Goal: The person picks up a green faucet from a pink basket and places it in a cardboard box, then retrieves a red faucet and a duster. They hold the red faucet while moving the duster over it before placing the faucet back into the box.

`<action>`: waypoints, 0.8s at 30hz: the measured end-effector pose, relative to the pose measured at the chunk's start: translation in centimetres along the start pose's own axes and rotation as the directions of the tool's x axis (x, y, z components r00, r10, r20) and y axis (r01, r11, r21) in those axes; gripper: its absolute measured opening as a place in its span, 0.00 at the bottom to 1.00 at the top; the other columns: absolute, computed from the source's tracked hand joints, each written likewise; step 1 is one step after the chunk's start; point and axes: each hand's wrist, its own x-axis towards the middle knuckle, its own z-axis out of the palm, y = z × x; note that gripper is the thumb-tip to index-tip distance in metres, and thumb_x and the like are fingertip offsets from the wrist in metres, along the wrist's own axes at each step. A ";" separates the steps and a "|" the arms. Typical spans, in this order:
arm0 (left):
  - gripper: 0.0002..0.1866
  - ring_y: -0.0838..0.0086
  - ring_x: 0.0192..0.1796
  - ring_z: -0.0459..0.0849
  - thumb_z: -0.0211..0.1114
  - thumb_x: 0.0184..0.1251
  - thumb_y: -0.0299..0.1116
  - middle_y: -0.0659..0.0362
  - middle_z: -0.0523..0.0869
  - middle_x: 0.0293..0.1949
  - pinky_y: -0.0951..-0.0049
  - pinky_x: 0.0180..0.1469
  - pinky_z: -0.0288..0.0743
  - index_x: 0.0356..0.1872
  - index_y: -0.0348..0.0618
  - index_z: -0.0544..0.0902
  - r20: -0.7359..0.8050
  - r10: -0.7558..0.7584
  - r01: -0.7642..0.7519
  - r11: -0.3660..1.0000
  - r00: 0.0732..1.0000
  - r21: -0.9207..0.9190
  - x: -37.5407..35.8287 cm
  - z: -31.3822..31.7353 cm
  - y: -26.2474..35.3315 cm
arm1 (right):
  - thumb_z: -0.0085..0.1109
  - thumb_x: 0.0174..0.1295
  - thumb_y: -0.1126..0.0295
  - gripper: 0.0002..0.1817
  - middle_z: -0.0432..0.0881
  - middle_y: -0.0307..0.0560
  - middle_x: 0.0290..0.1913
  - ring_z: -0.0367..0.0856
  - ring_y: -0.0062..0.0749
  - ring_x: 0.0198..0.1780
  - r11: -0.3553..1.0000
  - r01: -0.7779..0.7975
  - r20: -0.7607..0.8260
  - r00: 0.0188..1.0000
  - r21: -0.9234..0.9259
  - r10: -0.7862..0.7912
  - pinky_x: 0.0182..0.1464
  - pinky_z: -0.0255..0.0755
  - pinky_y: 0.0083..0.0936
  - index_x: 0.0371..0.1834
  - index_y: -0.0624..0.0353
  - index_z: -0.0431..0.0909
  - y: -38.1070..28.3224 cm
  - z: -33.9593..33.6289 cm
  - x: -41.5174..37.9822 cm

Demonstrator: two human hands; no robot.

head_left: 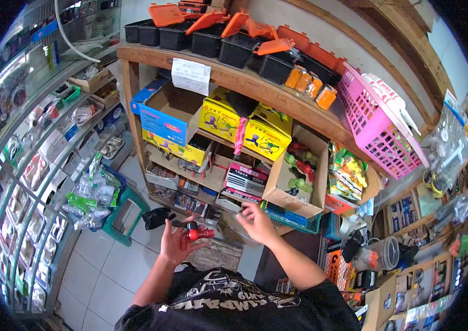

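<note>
My left hand [174,244] is low in front of my body, palm up, with its fingers around a red plastic piece with a black cap [193,235]. A short red spout-like part sticks out of it to the right. What exactly the piece is, I cannot make out. To the right and a little higher, my right hand [257,222] is raised with its fingers curled together near the tips. Something small and greyish may be at those fingertips, too small to name. The two hands are apart. An open carton [294,205] holding red and green plastic items lies just beyond my right hand.
A wooden shelf [234,74] ahead carries black bins with orange lids [206,41], yellow boxes [220,117] and a blue carton [162,124]. The pink basket [374,118] overhangs at right. A green stool [126,215] stands left, by the glass display case [21,204].
</note>
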 end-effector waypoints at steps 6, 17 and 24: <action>0.42 0.50 0.59 0.71 0.34 0.59 0.72 0.46 0.73 0.55 0.42 0.58 0.63 0.62 0.49 0.65 -0.022 0.031 -0.032 0.999 0.999 -0.024 -0.8 0.0 0.4 | 0.49 0.53 0.32 0.40 0.76 0.47 0.47 0.78 0.36 0.44 0.370 -0.444 0.271 0.859 0.816 0.433 0.39 0.74 0.34 0.57 0.54 0.62 -2.9 -3.0 11.3; 0.41 0.47 0.59 0.71 0.35 0.60 0.70 0.45 0.74 0.55 0.40 0.55 0.66 0.61 0.48 0.66 -0.031 0.044 -0.045 0.999 0.999 -0.028 -2.7 -1.0 1.5 | 0.54 0.61 0.54 0.17 0.79 0.41 0.31 0.78 0.28 0.27 -0.020 -0.326 0.316 0.896 0.945 0.312 0.27 0.70 0.25 0.37 0.59 0.73 -5.3 -4.6 24.6; 0.41 0.47 0.59 0.71 0.35 0.61 0.70 0.45 0.74 0.54 0.42 0.55 0.68 0.62 0.48 0.65 0.001 0.015 -0.015 1.000 1.000 -0.007 -1.3 -1.5 3.4 | 0.52 0.61 0.49 0.18 0.63 0.32 0.13 0.59 0.21 0.11 -0.031 -0.422 0.407 0.850 0.906 0.335 0.13 0.52 0.20 0.24 0.51 0.69 -6.1 -1.4 6.6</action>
